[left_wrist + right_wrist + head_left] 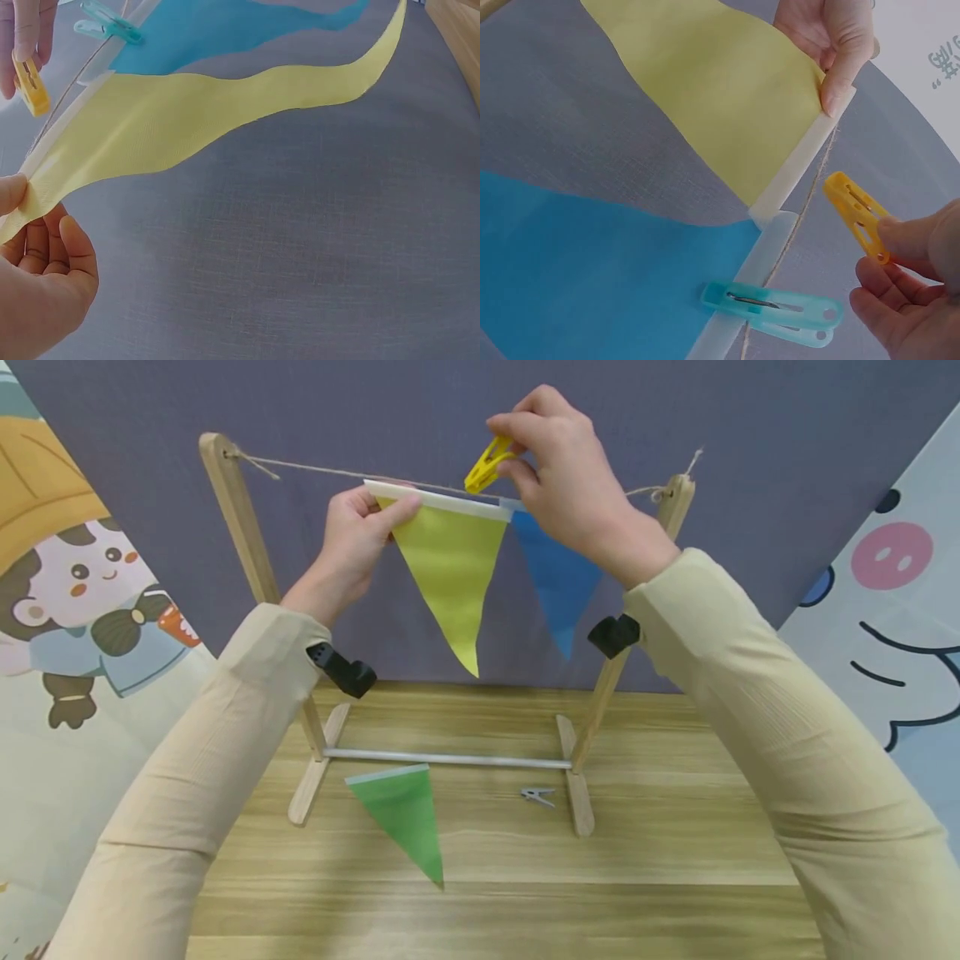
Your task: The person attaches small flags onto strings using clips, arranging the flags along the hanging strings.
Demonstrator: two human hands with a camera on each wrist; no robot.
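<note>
My left hand [367, 531] pinches the white top band of a yellow pennant [453, 547] near its left corner, thumb in front. The band lies along the twine [322, 469], and the pennant's point hangs down. My right hand [566, 468] holds a yellow clothespin [487, 464] by its handle end, its nose beside the twine over the band's right part. A blue pennant [558, 577] hangs just right of the yellow one. In the right wrist view a teal clothespin [772, 304] clips the blue pennant's band to the twine; my right hand hides it in the head view.
Two wooden posts [251, 539] carry the twine, joined low down by a pale rod [450, 759]. On the wooden table [675, 877] lie a green pennant [405, 814] and a grey clothespin [537, 796]. A grey-blue panel [420, 410] stands behind.
</note>
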